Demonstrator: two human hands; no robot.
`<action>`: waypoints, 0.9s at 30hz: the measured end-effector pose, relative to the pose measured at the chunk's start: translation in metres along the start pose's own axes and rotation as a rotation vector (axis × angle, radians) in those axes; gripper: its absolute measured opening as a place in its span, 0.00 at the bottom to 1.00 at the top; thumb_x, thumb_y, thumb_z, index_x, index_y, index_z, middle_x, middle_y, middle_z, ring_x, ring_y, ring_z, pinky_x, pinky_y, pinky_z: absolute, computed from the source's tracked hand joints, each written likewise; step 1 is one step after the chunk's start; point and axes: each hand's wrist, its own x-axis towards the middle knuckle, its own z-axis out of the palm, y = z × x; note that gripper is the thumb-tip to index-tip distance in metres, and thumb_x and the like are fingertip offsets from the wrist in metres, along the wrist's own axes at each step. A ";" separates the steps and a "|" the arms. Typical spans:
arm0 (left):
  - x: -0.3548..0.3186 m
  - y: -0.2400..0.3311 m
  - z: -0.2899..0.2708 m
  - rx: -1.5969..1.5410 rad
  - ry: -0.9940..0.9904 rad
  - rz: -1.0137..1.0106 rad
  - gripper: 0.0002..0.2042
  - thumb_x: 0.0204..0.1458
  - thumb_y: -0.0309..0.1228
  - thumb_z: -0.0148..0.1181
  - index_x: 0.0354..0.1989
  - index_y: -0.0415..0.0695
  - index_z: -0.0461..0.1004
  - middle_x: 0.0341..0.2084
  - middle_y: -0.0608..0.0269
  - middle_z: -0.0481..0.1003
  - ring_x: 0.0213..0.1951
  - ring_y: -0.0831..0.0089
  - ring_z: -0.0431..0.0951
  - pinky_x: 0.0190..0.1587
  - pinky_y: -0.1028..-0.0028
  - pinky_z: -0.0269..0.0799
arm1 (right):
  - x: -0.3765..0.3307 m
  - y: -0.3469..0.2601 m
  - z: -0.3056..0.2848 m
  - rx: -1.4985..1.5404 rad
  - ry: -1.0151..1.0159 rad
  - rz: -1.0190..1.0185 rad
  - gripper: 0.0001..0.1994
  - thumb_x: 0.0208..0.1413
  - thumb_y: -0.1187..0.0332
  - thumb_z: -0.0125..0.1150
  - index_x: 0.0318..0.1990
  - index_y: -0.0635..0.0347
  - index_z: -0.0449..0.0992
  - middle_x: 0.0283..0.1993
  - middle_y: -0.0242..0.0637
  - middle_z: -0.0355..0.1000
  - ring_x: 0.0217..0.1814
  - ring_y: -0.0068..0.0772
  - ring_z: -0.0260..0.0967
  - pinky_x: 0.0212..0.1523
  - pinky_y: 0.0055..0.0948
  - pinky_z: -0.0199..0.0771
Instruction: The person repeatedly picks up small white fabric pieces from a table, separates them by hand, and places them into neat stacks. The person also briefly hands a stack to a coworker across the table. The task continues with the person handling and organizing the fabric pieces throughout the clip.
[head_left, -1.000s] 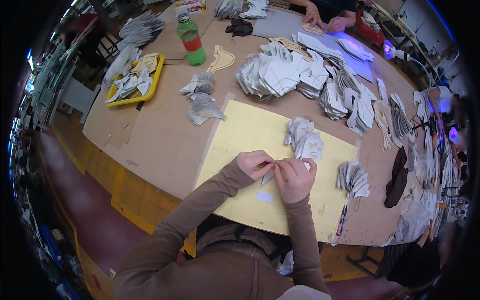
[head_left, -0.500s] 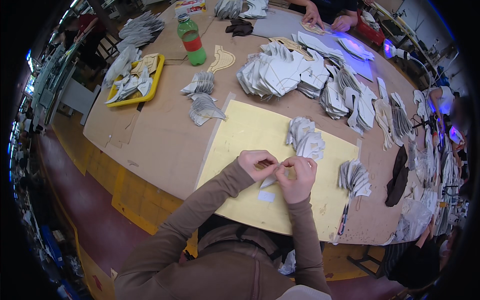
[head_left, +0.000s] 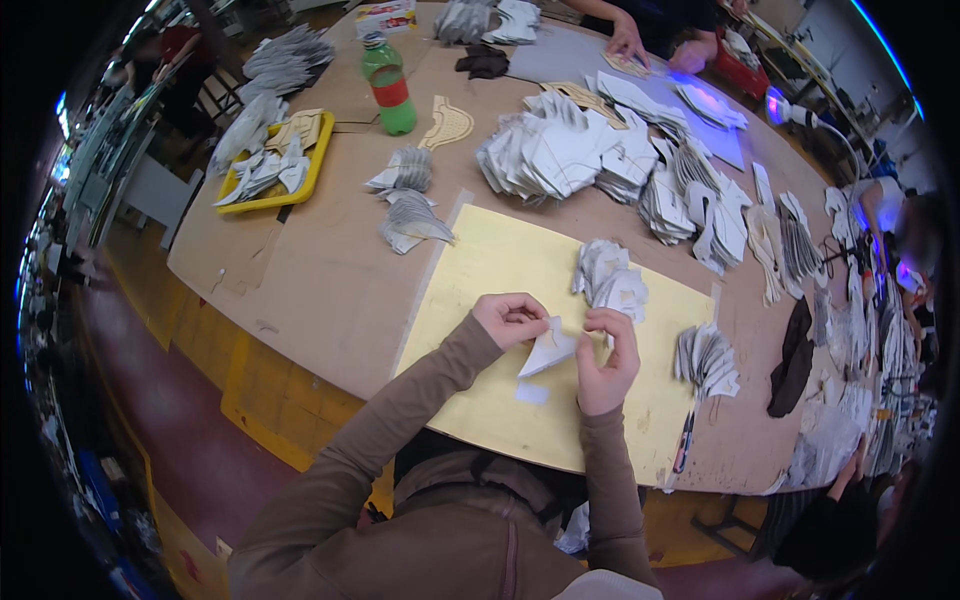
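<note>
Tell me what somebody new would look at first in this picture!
Probably the pale yellow rectangular board around the middle, where the left hand pinches a pointed, flat white piece and the right hand is close beside it. Next might come the green plastic bottle with a red label, standing near the top, left of centre, and the white lamp glowing blue-violet at the upper right.

A workshop is indicated by the large worktable point(head_left: 300, 290), spread with bundled white cut pieces point(head_left: 548, 155) and lit by a gooseneck lamp point(head_left: 788, 109).
</note>
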 end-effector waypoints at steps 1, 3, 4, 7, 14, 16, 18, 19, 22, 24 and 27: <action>-0.001 -0.003 -0.004 0.025 0.029 0.004 0.05 0.50 0.22 0.62 0.35 0.37 0.76 0.29 0.64 0.77 0.31 0.82 0.77 0.36 0.83 0.74 | -0.001 -0.002 0.000 -0.018 0.003 -0.041 0.06 0.40 0.83 0.52 0.29 0.65 0.70 0.31 0.42 0.69 0.37 0.37 0.67 0.43 0.31 0.66; -0.001 -0.006 -0.005 0.133 0.054 0.057 0.06 0.49 0.24 0.63 0.35 0.37 0.76 0.28 0.65 0.77 0.31 0.82 0.77 0.36 0.82 0.75 | -0.006 -0.002 -0.013 -0.034 -0.058 -0.127 0.08 0.41 0.85 0.45 0.29 0.68 0.69 0.32 0.44 0.68 0.38 0.37 0.66 0.43 0.30 0.65; 0.004 -0.013 -0.003 0.114 0.046 0.126 0.06 0.48 0.24 0.63 0.35 0.37 0.76 0.28 0.65 0.77 0.31 0.82 0.76 0.35 0.81 0.74 | -0.009 0.000 -0.024 -0.057 -0.098 -0.174 0.09 0.41 0.86 0.44 0.30 0.68 0.69 0.33 0.44 0.68 0.38 0.37 0.65 0.43 0.30 0.65; 0.013 -0.011 -0.006 0.229 0.031 0.186 0.06 0.48 0.26 0.64 0.33 0.37 0.77 0.25 0.67 0.77 0.28 0.85 0.74 0.32 0.82 0.73 | -0.024 0.009 -0.051 -0.074 0.256 -0.434 0.09 0.41 0.80 0.48 0.32 0.69 0.72 0.27 0.44 0.68 0.28 0.39 0.64 0.35 0.34 0.68; 0.016 -0.014 -0.005 -0.057 0.121 0.187 0.06 0.47 0.27 0.63 0.31 0.38 0.76 0.23 0.65 0.77 0.25 0.82 0.76 0.28 0.80 0.76 | -0.032 -0.002 -0.073 -0.294 0.326 -0.370 0.14 0.40 0.82 0.50 0.38 0.67 0.71 0.32 0.44 0.69 0.31 0.37 0.65 0.36 0.32 0.69; 0.014 -0.016 -0.007 -0.044 0.134 0.199 0.06 0.47 0.27 0.63 0.31 0.37 0.75 0.24 0.65 0.77 0.25 0.82 0.76 0.28 0.80 0.76 | -0.034 0.001 -0.080 -0.342 0.319 -0.326 0.16 0.40 0.82 0.51 0.40 0.66 0.71 0.33 0.44 0.69 0.32 0.36 0.66 0.36 0.32 0.69; 0.015 -0.016 -0.005 -0.061 0.127 0.202 0.06 0.48 0.27 0.63 0.31 0.37 0.75 0.25 0.65 0.77 0.25 0.82 0.76 0.28 0.80 0.76 | -0.037 0.003 -0.098 -0.406 0.322 -0.274 0.18 0.39 0.83 0.51 0.42 0.65 0.71 0.34 0.45 0.69 0.32 0.35 0.66 0.37 0.31 0.69; 0.016 -0.015 -0.006 -0.082 0.118 0.199 0.06 0.47 0.27 0.63 0.32 0.38 0.76 0.25 0.65 0.77 0.25 0.82 0.76 0.28 0.80 0.76 | -0.037 0.004 -0.109 -0.443 0.329 -0.248 0.18 0.39 0.83 0.52 0.43 0.65 0.71 0.34 0.45 0.70 0.33 0.35 0.66 0.37 0.31 0.69; 0.019 -0.010 -0.008 -0.008 0.125 0.155 0.07 0.49 0.25 0.63 0.34 0.37 0.75 0.28 0.65 0.77 0.29 0.82 0.76 0.33 0.80 0.75 | -0.054 0.002 -0.151 -0.589 0.371 -0.118 0.21 0.39 0.84 0.52 0.46 0.64 0.71 0.36 0.45 0.70 0.34 0.34 0.66 0.37 0.30 0.70; 0.028 -0.020 -0.015 -0.022 0.150 0.169 0.07 0.49 0.24 0.62 0.36 0.37 0.75 0.30 0.64 0.77 0.32 0.81 0.76 0.36 0.79 0.75 | -0.073 0.001 -0.188 -0.695 0.412 0.001 0.23 0.38 0.84 0.53 0.48 0.63 0.71 0.37 0.45 0.70 0.35 0.33 0.67 0.38 0.30 0.70; 0.029 -0.033 -0.026 -0.198 0.199 0.178 0.06 0.50 0.22 0.61 0.36 0.37 0.75 0.31 0.62 0.78 0.33 0.78 0.77 0.37 0.76 0.77 | -0.112 -0.005 -0.254 -0.832 0.472 0.246 0.26 0.38 0.85 0.54 0.51 0.62 0.70 0.39 0.45 0.70 0.36 0.32 0.67 0.38 0.29 0.71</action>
